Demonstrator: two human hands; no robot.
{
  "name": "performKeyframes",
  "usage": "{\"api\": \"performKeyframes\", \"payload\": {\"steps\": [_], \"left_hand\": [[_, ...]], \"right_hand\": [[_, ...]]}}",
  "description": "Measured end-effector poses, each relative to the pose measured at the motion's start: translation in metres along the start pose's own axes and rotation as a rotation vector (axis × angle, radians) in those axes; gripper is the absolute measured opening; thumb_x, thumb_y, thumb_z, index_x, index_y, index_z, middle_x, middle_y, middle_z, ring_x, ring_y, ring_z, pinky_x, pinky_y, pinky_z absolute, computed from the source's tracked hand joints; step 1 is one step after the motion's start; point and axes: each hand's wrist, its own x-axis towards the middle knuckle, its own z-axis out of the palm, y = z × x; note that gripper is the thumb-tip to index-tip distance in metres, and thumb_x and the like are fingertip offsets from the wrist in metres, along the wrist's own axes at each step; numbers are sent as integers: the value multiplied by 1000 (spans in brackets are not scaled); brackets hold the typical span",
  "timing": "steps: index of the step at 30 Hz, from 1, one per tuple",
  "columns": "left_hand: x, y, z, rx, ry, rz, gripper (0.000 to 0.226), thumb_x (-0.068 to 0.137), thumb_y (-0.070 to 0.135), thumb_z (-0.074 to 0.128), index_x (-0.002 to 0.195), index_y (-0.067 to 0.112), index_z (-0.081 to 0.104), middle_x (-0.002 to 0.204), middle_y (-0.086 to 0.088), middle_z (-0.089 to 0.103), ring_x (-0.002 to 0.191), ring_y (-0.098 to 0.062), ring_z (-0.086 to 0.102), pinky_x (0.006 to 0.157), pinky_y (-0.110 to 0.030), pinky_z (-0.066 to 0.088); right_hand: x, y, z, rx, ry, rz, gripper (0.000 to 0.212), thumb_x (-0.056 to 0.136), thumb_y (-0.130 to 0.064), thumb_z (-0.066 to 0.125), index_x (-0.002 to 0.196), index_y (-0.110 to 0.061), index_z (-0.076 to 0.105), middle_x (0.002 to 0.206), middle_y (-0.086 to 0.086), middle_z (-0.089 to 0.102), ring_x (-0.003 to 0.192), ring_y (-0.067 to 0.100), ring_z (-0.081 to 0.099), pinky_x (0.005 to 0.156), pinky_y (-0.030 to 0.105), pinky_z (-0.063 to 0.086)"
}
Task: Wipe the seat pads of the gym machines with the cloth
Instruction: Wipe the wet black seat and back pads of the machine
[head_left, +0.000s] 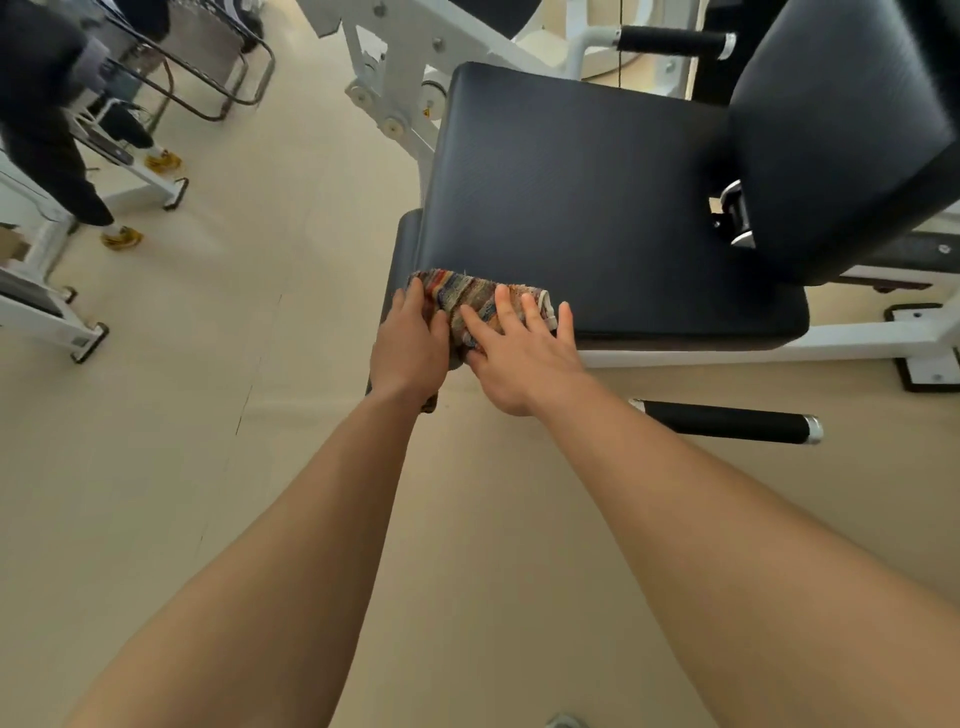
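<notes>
Both hands press a striped cloth (470, 304) onto the near left corner of the black seat pad (582, 208). The left hand (410, 345) lies on the cloth's left end at the seat's corner, fingers close together and curled over the fabric. The right hand (519, 353) lies flat on the cloth's right part, fingers spread, the outer ones reaching past the cloth onto the seat's near edge. The cloth is bunched and hangs partly over that edge.

Beyond the cloth the seat is bare all the way to its far edge and to the backrest (841, 135) rising at its right end. A black-grip handle (727, 422) sticks out below the seat's near edge, to the right of the right hand. White frame (395, 78) parts stand at the seat's far left corner.

The seat surface is dark, finely textured and matte. The floor (260, 322) is pale beige and open left of the seat; further left stands another white machine (47, 306), and a person's legs with yellow shoes (122, 238).
</notes>
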Motion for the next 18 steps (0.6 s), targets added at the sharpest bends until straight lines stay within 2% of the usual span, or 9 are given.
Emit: {"api": "performKeyframes", "payload": {"steps": [5, 11, 18], "left_hand": [[6, -6, -8, -84, -107, 7, 57, 102, 33, 37, 157, 24, 26, 154, -6, 45, 134, -30, 49, 109, -51, 43], [10, -7, -6, -88, -122, 27, 55, 107, 31, 32, 160, 22, 20, 159, -3, 36, 141, -26, 41, 113, -49, 39], [22, -9, -8, -185, -134, -17, 50, 109, 31, 30, 159, 29, 25, 141, -8, 55, 119, -23, 53, 106, -39, 45]], "right_hand": [[2, -4, -6, -7, -52, 46, 57, 107, -50, 20, 158, -45, -5, 170, 1, -16, 157, 27, -12, 120, 63, -12], [3, -6, -5, 34, -57, 58, 58, 106, -54, 17, 158, -46, -6, 169, 0, -18, 156, 28, -13, 120, 61, -10], [19, -2, -1, 1, 37, 11, 57, 105, -54, 14, 158, -45, -6, 170, 1, -15, 156, 30, -10, 123, 58, -7]]}}
